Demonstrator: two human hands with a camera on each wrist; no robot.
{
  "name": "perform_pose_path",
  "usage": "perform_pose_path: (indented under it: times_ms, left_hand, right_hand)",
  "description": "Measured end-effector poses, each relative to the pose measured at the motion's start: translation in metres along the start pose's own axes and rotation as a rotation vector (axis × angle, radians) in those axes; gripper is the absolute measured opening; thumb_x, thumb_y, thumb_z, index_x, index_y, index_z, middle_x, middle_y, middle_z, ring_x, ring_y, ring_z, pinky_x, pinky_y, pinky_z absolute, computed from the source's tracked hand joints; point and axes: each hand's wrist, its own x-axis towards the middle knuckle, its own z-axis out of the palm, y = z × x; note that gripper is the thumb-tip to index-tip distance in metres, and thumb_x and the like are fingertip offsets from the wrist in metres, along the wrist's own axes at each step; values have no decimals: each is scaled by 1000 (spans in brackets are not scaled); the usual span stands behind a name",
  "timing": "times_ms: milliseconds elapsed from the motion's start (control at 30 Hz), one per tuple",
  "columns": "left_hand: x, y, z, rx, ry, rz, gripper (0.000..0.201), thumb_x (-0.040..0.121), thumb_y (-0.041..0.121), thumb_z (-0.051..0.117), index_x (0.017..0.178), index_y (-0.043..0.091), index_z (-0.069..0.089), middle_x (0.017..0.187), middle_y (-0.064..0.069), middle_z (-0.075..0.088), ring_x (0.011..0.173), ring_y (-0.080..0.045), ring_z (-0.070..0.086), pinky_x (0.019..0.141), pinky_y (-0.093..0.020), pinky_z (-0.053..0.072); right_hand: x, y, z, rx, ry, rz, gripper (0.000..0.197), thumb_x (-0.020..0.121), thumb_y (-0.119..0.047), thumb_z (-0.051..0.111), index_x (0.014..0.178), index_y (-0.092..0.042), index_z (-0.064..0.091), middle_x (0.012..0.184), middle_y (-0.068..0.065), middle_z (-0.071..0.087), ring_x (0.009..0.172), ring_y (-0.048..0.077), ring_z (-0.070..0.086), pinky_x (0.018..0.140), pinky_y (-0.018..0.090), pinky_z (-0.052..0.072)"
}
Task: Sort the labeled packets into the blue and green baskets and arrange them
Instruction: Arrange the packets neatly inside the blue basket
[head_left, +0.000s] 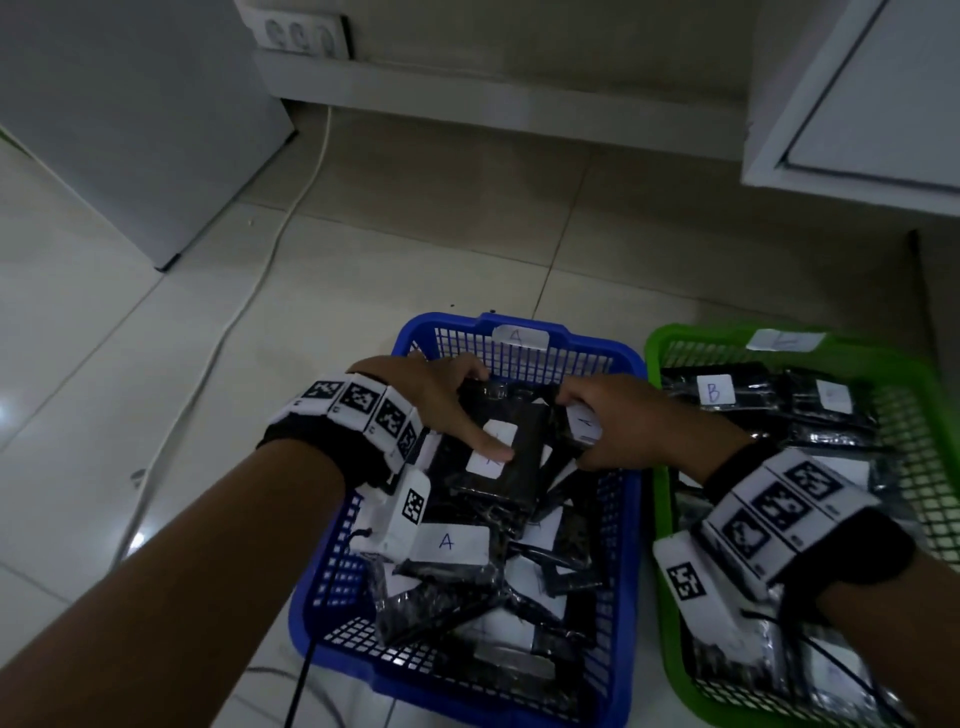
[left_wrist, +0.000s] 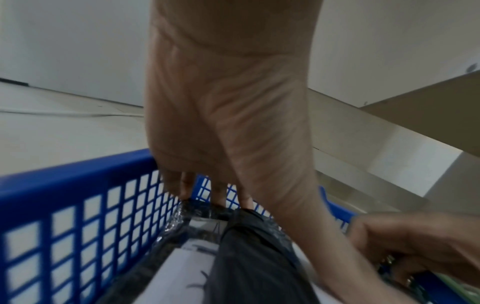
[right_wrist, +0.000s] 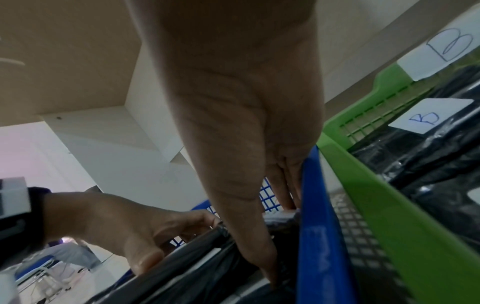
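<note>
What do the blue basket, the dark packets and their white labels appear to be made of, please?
Blue basket: looks like moulded plastic, with a smooth rim and open grid walls. Dark packets: seemingly thin glossy plastic film, since it crinkles and catches highlights; what is inside cannot be told. White labels: probably matte paper stickers with handwritten letters.

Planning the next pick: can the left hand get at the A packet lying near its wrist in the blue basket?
Probably yes. That A packet lies uncovered on top of the pile, but the left hand first has to let go of the packet it grips.
</note>
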Motion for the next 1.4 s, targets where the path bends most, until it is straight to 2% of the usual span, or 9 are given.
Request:
perform_pose_path:
  times_ms: [67,133,300,467,667,900,1100,1200,1400]
  left_hand:
    - [-4,-2,2,-53,44,22,107,45,80,81,135,49,34,136,8,32,123,-18,36,110,-47,39]
    - [-8,-4,5,-61,91,57,105,45,81,80,135,49,39,130,10,30,124,-17,35,111,-48,39]
    - [-12,-11,13,-92,80,141,74,46,82,80,106,42,61,108,21,65,99,-4,63,95,-38,54]
    - [-19,-14,24,-116,19,173,96,51,83,76,130,37,46,130,16,55,116,-11,55,106,-37,46]
    - [-27,-21,32,-144,9,214,87,53,81,76,125,43,44,119,20,58,106,-4,60,99,-36,53]
    - [-27,-31,36,-201,26,269,83,50,76,84,119,47,48,118,24,61,107,-3,62,97,-35,54]
    - [-25,-34,38,-230,173,363,46,81,50,77,118,34,56,109,15,67,96,-3,65,81,-21,51]
    - [-20,-35,37,-141,333,381,21,99,32,59,117,21,58,108,3,67,96,-14,62,76,-22,48]
    - [-10,-33,28,-84,527,396,18,102,13,51,115,7,62,109,-9,66,98,-26,61,76,-29,40]
  right_hand:
    - [1,-1,0,19,-5,8,73,65,-32,88,126,-21,49,115,-1,56,97,14,51,66,20,40]
    - [2,-2,-4,38,-44,22,87,58,-43,90,131,-26,45,127,0,52,113,19,50,86,30,47]
    - [0,-14,1,-65,-126,45,108,46,-55,91,138,-42,36,135,4,35,126,27,30,105,46,37]
    - [3,-23,6,-217,-194,74,128,54,-51,89,151,-44,6,158,7,13,144,32,15,113,53,15]
    - [8,-35,-3,-222,-256,142,115,47,-45,93,140,-42,24,151,10,20,139,40,23,111,57,18]
    - [9,-42,-3,-219,-283,190,114,44,-38,96,131,-38,24,151,12,17,138,41,24,111,62,14]
    - [12,-40,2,-260,-294,167,126,45,-45,94,137,-59,8,156,13,6,140,49,16,110,64,17]
    - [10,-41,1,-211,-254,156,118,43,-40,95,134,-51,21,152,13,15,137,45,25,109,63,20]
    - [-1,-30,4,-6,-173,-10,101,44,-31,97,120,-42,32,122,-1,35,116,25,41,94,46,48]
